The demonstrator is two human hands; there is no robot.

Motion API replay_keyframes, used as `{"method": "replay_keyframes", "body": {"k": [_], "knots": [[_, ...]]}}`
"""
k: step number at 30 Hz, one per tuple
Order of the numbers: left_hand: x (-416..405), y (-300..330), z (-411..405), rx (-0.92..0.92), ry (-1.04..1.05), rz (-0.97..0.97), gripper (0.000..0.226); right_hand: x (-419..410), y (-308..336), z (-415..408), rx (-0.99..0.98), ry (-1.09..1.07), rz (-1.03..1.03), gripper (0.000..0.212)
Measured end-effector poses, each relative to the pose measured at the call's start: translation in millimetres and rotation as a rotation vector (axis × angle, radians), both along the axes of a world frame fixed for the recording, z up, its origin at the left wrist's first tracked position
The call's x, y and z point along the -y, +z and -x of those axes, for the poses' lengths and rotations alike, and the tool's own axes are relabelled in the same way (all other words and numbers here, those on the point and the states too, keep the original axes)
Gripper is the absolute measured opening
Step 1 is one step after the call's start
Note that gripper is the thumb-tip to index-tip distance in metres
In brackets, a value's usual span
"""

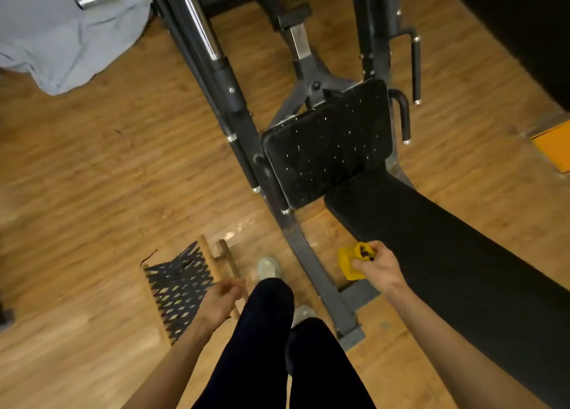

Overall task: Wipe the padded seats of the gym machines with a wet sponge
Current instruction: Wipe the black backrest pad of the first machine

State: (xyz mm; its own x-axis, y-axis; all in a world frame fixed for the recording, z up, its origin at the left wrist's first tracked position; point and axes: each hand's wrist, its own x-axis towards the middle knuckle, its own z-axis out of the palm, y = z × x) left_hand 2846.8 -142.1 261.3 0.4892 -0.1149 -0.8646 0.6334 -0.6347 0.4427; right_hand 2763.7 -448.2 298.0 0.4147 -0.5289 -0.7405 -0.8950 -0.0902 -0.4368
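Right hand (374, 268) grip pinched yellow sponge (350, 262), just short of long black pad (447, 254). Left hand (220, 300) grip held wooden stick (231, 270). Approach step, likely; next: press sponge onto seat (327, 145) beyond grip.

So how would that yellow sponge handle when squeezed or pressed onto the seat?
The yellow sponge is probably soft: it looks pinched in where the right hand grips it. Likely light, held one-handed in the air.

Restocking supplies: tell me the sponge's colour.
Yellow; the sponge, gripped by the right hand, shows in the head view.
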Motion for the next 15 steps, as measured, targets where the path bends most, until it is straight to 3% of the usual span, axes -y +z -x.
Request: {"method": "replay_keyframes", "body": {"k": [7, 15], "knots": [[63.2, -17.0, -105.0, 0.045, -0.043, 0.125, 0.020, 16.6, -18.9, -90.1, 0.156, -0.177, -0.057, 0.025], [115.0, -52.3, -171.3, 0.072, 0.010, 0.179, 0.017, 47.4, -53.4, -183.2, 0.225, -0.143, -0.143, 0.036]]}}
